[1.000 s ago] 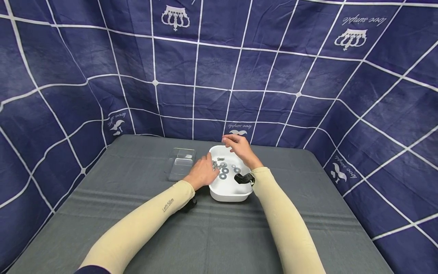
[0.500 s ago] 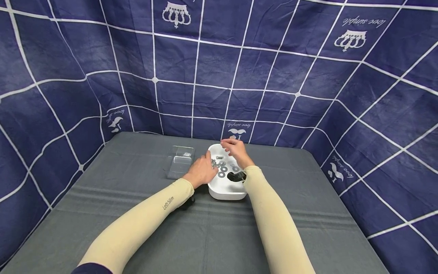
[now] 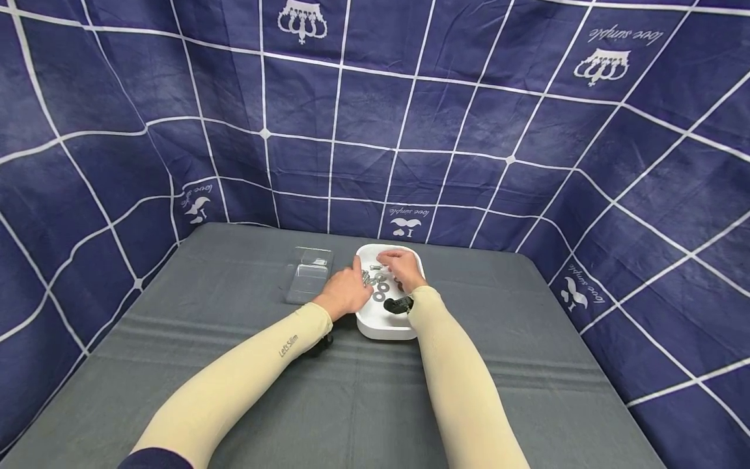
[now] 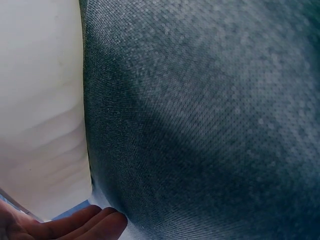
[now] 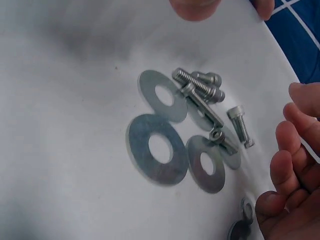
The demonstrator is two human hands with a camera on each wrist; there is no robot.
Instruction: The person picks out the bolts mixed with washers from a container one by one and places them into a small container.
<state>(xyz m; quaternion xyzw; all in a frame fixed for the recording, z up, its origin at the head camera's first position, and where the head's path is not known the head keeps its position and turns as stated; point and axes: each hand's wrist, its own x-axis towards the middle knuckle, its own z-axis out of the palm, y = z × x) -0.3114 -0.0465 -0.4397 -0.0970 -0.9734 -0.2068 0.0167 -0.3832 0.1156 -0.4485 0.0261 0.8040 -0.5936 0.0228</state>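
In the head view a white plastic bin (image 3: 387, 333) stands on the table. My left hand (image 3: 346, 290) grips its left wall, thumb over the rim and inside; in the left wrist view the other fingers (image 4: 95, 225) lie along the outside. My right hand (image 3: 404, 267) is down in the far part of the bin. The right wrist view shows its fingers (image 5: 286, 170) loosely bent, with nothing visible between them, beside a socket-head screw (image 5: 240, 125). Farther from that hand, several more screws (image 5: 204, 106) lie piled on flat metal washers (image 5: 159, 175).
Left of the bin lies a clear plastic case (image 3: 309, 280) with compartments. Grey cloth (image 3: 328, 404) covers the table. A blue curtain (image 3: 375, 111) with white lines rises behind and along the sides. Two more small round metal pieces (image 5: 240, 230) lie at the bin's side.
My right hand has come down from above the bin's far rim to inside it, near the screws. The left hand keeps its place on the bin's wall.
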